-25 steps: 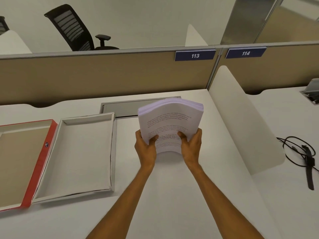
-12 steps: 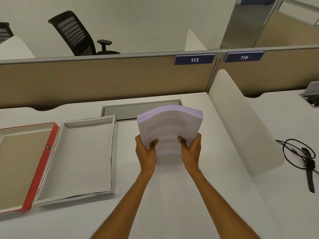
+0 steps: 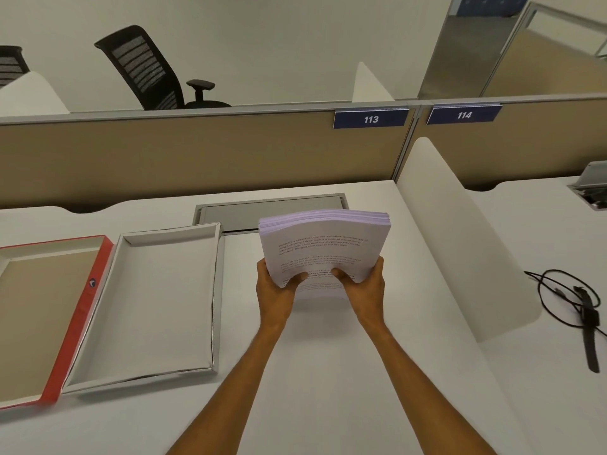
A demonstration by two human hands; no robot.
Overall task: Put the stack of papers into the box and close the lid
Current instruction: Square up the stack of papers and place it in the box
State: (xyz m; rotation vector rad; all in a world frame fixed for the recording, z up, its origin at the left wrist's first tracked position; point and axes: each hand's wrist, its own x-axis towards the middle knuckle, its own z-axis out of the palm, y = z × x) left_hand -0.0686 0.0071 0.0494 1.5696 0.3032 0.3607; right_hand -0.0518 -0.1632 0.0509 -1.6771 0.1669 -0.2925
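Note:
A thick stack of printed white papers (image 3: 323,244) is held upright above the desk, its top edge bowed. My left hand (image 3: 276,290) grips its lower left corner and my right hand (image 3: 364,287) grips its lower right corner, thumbs on the front sheet. To the left of the stack, the open white box (image 3: 216,290) lies flat on the desk with nothing in it. Its red-edged lid (image 3: 82,313) lies open beside it, further left, inside facing up.
A grey cable hatch (image 3: 269,211) sits in the desk behind the stack. A white curved divider (image 3: 460,244) bounds the desk on the right, with a black cable and strap (image 3: 584,310) beyond it. A tan partition (image 3: 197,152) closes the back.
The stack and both hands sit a little lower in view as the camera tilts up. The grip is the same.

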